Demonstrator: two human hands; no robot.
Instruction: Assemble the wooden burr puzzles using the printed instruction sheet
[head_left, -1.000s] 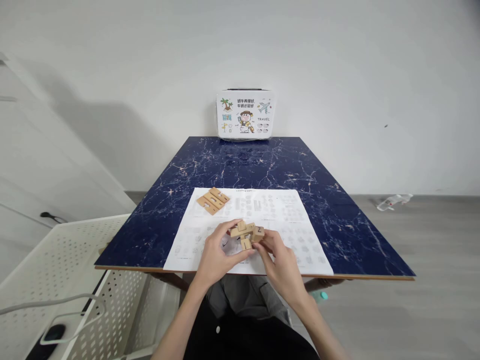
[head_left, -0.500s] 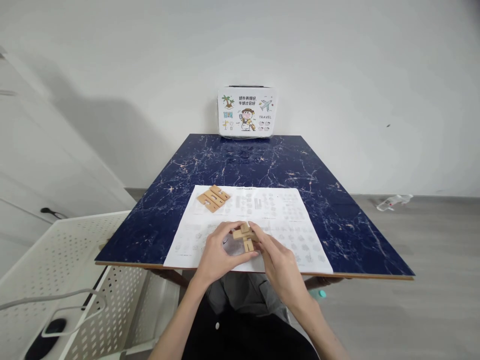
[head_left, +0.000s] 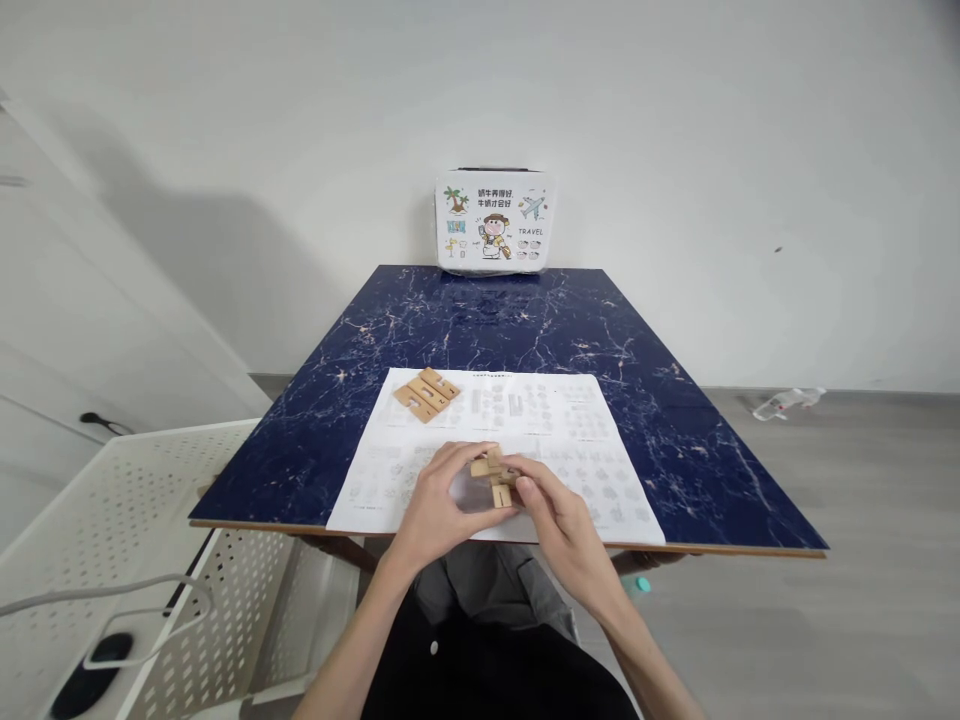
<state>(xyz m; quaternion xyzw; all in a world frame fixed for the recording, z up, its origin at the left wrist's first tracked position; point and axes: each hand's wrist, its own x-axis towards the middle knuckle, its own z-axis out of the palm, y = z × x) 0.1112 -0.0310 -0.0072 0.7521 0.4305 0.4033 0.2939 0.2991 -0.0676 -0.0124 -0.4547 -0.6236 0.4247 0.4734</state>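
Between both hands is a wooden burr puzzle (head_left: pixel 501 495), several notched sticks crossed through one another, held just above the near part of a printed instruction sheet (head_left: pixel 525 440). My left hand (head_left: pixel 442 497) grips it from the left, thumb along the near end and fingers on the far end. My right hand (head_left: pixel 559 515) pinches its right side with thumb and forefinger; the other fingers are partly hidden. On the sheet's upper left lie loose notched wooden pieces (head_left: pixel 427 395), set side by side and marked with numbers.
A dark blue marbled table (head_left: pixel 517 325) bears the sheet. At its far edge a white cartoon-printed case (head_left: pixel 495 222) stands against the wall. A white perforated basket (head_left: pixel 225 590) with a cable is at the left. A clear plastic item (head_left: pixel 787 403) lies on the floor at right.
My right thumb has come up against the puzzle's right side, and the right fingers have shifted their hold. The puzzle has moved slightly to the right. The loose pieces have stayed put.
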